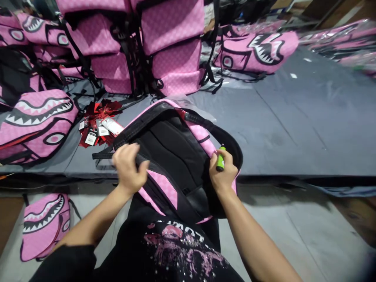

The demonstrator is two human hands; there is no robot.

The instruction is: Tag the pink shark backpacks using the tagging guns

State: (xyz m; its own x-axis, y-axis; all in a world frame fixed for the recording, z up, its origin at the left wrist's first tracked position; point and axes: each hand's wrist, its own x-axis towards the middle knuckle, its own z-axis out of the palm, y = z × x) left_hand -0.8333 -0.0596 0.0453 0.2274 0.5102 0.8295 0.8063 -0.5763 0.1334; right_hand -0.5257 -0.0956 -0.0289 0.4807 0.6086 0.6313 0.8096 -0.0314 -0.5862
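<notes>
A pink backpack (173, 156) with a black padded back panel lies face down at the table's near edge, in front of me. My left hand (127, 166) is closed around one of its black shoulder straps on the left side. My right hand (222, 172) grips the bag's right side and also holds a small green lighter-like stick (220, 158) upright between its fingers.
Stacks of pink shark-mouth backpacks (141, 43) crowd the far left of the grey table (293, 117). Red hang tags (98, 123) lie left of the bag. Another shark-mouth bag (44, 225) lies on the floor at lower left. Bagged backpacks (340, 39) sit far right.
</notes>
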